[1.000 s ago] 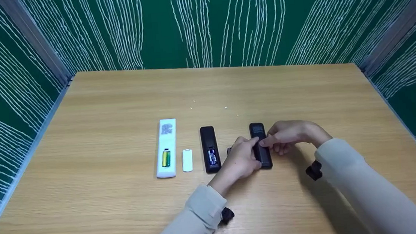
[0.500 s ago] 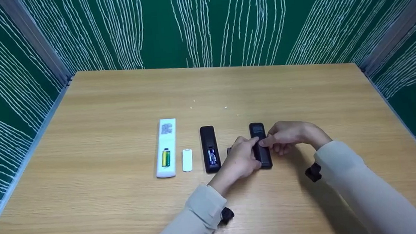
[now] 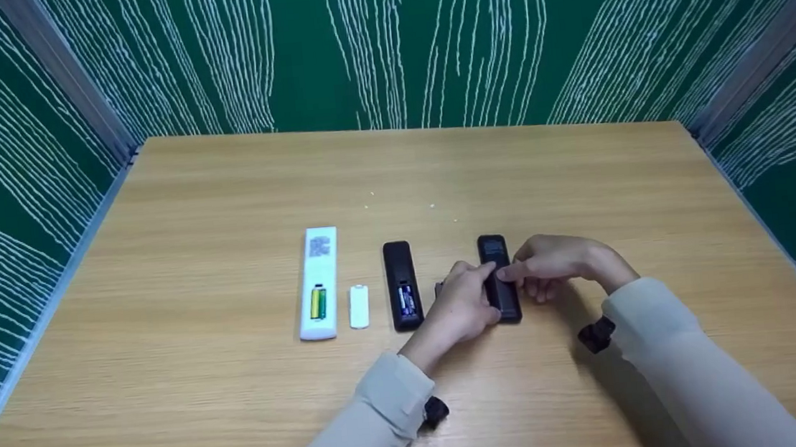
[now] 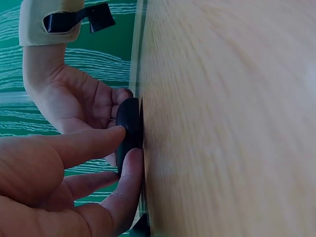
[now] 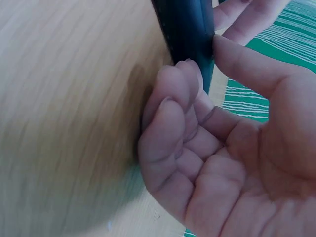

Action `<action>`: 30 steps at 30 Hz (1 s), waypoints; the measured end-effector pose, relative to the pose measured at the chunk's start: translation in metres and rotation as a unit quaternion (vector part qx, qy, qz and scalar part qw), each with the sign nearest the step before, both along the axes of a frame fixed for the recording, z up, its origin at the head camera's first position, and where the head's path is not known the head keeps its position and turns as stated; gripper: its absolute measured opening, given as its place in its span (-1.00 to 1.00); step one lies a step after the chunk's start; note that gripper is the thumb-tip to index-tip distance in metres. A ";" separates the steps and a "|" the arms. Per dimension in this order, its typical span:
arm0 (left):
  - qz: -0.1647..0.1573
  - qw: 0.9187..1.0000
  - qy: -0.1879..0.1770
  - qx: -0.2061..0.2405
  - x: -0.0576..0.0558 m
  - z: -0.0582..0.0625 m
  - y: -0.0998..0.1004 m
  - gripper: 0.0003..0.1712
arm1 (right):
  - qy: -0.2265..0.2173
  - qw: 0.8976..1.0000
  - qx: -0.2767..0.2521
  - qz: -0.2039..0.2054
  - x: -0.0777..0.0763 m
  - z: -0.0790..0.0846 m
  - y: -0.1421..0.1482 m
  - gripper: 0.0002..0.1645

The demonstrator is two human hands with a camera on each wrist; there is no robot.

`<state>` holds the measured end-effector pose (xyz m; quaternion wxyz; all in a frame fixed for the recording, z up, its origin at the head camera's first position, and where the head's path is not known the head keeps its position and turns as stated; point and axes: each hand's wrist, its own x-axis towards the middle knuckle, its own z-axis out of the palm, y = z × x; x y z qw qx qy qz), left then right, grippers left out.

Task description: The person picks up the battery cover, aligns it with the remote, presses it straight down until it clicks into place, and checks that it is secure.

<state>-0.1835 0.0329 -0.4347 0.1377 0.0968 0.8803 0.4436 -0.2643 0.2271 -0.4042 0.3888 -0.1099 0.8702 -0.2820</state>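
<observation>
The table [image 3: 203,384] is bearing a white remote [image 3: 319,282], a black remote [image 3: 402,286] and a right remote [image 3: 497,272]. Left hand [image 3: 461,307] and right hand [image 3: 553,262] are both pinching the right remote, lying flat.

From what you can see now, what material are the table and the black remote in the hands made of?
Table: looks like wood or wood-grain laminate, light, matt, with streaked grain. Black remote: probably hard plastic, smooth, with a faint sheen in the right wrist view.
</observation>
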 end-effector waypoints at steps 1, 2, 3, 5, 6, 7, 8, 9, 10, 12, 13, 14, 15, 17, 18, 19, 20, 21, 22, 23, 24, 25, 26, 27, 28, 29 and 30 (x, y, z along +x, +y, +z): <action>-0.001 1.000 0.002 -0.001 0.000 0.000 0.000 -0.07 | 0.000 1.000 -0.002 -0.001 0.001 0.000 0.000 -0.55; -0.001 1.000 0.003 -0.003 0.000 0.001 0.000 -0.07 | 0.001 1.000 -0.004 -0.001 0.002 0.000 0.001 -0.54; -0.002 1.000 0.005 -0.004 0.000 0.001 0.001 -0.08 | 0.002 1.000 -0.005 -0.003 0.003 0.001 0.001 -0.54; 0.000 1.000 0.002 -0.003 0.000 0.002 0.001 -0.07 | 0.007 1.000 -0.007 -0.007 0.005 0.001 0.002 -0.54; 0.001 1.000 0.000 -0.002 0.000 0.002 0.001 -0.07 | 0.009 1.000 -0.007 -0.009 0.005 0.001 0.002 -0.54; 0.003 1.000 -0.002 -0.001 0.000 0.002 0.001 -0.07 | 0.011 1.000 -0.007 -0.011 0.006 0.000 0.002 -0.54; 0.004 1.000 -0.004 0.000 0.000 0.002 0.001 -0.06 | 0.014 1.000 -0.008 -0.011 0.006 0.000 0.002 -0.54; 0.005 1.000 -0.006 0.000 0.000 0.002 0.001 -0.06 | 0.016 1.000 -0.009 -0.012 0.006 0.000 0.002 -0.54; 0.006 1.000 -0.007 0.001 0.000 0.002 0.001 -0.06 | 0.018 1.000 -0.010 -0.012 0.007 -0.001 0.002 -0.54; 0.007 1.000 -0.008 0.002 0.000 0.002 0.001 -0.05 | 0.020 1.000 -0.012 -0.013 0.007 -0.002 0.001 -0.55; 0.007 1.000 -0.009 0.003 0.000 0.002 0.001 -0.05 | 0.021 1.000 -0.013 -0.014 0.007 -0.002 0.001 -0.55; 0.008 1.000 -0.009 0.004 0.000 0.002 0.000 -0.05 | 0.022 1.000 -0.014 -0.014 0.007 -0.003 0.001 -0.55; 0.009 1.000 -0.010 0.003 0.000 0.002 0.000 -0.05 | 0.022 1.000 -0.014 -0.016 0.008 -0.003 0.001 -0.55; 0.011 1.000 -0.010 0.003 0.000 0.002 0.000 -0.05 | 0.024 0.999 -0.017 -0.017 0.008 -0.004 0.001 -0.55; 0.011 1.000 -0.010 0.003 0.001 0.002 0.000 -0.05 | 0.025 0.999 -0.018 -0.017 0.009 -0.004 0.001 -0.55; 0.012 1.000 -0.011 0.002 0.001 0.002 0.000 -0.05 | 0.027 0.999 -0.019 -0.019 0.009 -0.004 0.001 -0.56; 0.013 1.000 -0.012 0.000 0.001 0.003 0.000 -0.04 | 0.029 0.999 -0.020 -0.019 0.010 -0.004 0.001 -0.56; 0.014 1.000 -0.013 -0.001 0.001 0.003 0.000 -0.05 | 0.030 0.999 -0.022 -0.020 0.011 -0.004 0.001 -0.56; 0.014 1.000 -0.012 -0.001 0.001 0.003 0.000 -0.05 | 0.034 0.999 -0.024 -0.019 0.011 -0.004 0.002 -0.57; 0.014 1.000 -0.013 -0.003 0.001 0.003 0.000 -0.05 | 0.036 0.999 -0.024 -0.020 0.012 -0.004 0.002 -0.57; 0.014 1.000 -0.013 -0.004 0.001 0.003 0.000 -0.05 | 0.040 0.999 -0.026 -0.019 0.013 -0.004 0.002 -0.57; 0.014 1.000 -0.014 -0.004 0.001 0.003 0.000 -0.04 | 0.043 0.999 -0.027 -0.019 0.014 -0.005 0.002 -0.58; 0.013 1.000 -0.013 -0.005 0.001 0.003 0.000 -0.05 | 0.047 0.998 -0.028 -0.017 0.014 -0.005 0.002 -0.58; 0.010 1.000 -0.010 -0.007 0.000 0.003 0.000 -0.05 | 0.050 0.998 -0.029 -0.016 0.015 -0.005 0.002 -0.58; 0.009 1.000 -0.008 -0.009 0.000 0.003 0.000 -0.05 | 0.054 0.998 -0.030 -0.015 0.015 -0.005 0.002 -0.58; 0.007 1.000 -0.006 -0.011 0.000 0.002 0.000 -0.05 | 0.057 0.998 -0.031 -0.015 0.016 -0.005 0.002 -0.58; 0.006 1.000 -0.003 -0.012 0.000 0.002 0.000 -0.05 | 0.058 0.998 -0.032 -0.015 0.016 -0.005 0.002 -0.58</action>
